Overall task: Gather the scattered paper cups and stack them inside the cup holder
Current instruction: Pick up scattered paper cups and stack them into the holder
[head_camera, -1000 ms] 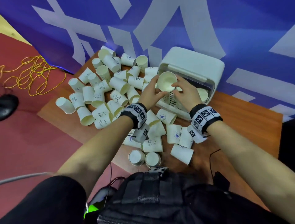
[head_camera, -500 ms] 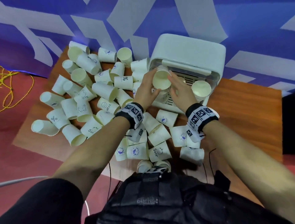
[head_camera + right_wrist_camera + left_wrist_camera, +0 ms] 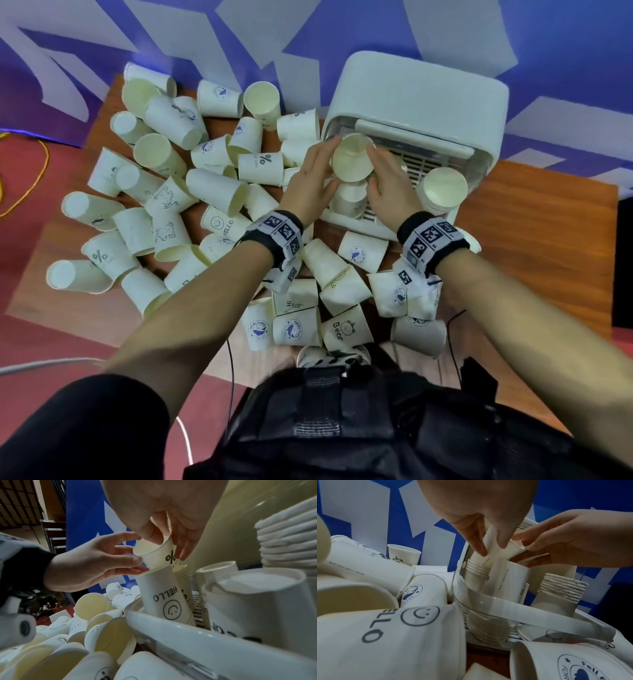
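1. Now both hands are at the cup holder (image 3: 421,113), a white box at the far right of the tabletop (image 3: 534,246); the left hand (image 3: 310,186) and right hand (image 3: 388,192) each have fingers curled round the same cup (image 3: 352,161), which bears a percent sign and faces mouth up.
2. That cup sits tilted, its base just entering the "HELLO" cup (image 3: 164,596) that tops a stack standing inside the holder; its long axis leans toward the person, so it looks to need straightening before it slides down.
3. Both hands are equally near, one on each side; the push runs down along the stack.
4. A second stack (image 3: 442,192) stands to the right in the holder.
5. Many loose cups (image 3: 219,192) lie scattered left and in front; I'd say the job is early.
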`<action>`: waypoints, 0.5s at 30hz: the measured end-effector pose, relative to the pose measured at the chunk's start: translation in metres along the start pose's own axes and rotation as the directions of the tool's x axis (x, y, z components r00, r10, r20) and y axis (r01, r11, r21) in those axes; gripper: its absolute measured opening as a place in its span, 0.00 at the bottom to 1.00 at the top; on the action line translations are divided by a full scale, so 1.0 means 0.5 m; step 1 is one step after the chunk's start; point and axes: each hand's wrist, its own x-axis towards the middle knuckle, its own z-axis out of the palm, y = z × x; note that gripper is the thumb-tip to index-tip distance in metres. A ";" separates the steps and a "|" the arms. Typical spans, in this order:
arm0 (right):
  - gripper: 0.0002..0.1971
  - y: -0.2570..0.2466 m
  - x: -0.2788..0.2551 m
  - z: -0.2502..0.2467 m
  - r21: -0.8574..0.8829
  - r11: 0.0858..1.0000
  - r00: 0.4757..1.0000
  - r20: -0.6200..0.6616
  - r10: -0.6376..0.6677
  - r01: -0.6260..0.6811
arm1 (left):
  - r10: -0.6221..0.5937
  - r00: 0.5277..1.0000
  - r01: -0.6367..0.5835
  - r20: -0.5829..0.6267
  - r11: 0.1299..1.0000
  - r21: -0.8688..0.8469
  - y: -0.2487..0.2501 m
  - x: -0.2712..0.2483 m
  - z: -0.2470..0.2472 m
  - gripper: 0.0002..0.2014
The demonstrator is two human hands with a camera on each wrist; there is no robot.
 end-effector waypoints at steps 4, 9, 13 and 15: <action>0.27 0.006 0.012 -0.005 0.003 0.999 0.999 0.022 0.050 -0.050 | -0.017 0.998 0.008 0.065 0.992 0.126 -0.006 0.008 0.004 0.28; 0.25 0.009 0.030 -0.004 -0.056 0.997 0.992 0.110 0.061 -0.055 | -0.088 0.992 0.071 0.086 0.980 0.186 -0.015 0.007 0.018 0.28; 0.25 0.024 0.048 0.008 -0.133 0.983 0.967 0.207 0.150 -0.124 | -0.109 0.990 0.095 0.088 0.983 0.156 -0.012 0.009 0.021 0.27; 0.25 0.027 0.051 0.012 -0.139 0.977 0.954 0.228 0.193 -0.164 | -0.130 0.986 0.110 0.107 0.978 0.179 -0.011 0.010 0.022 0.26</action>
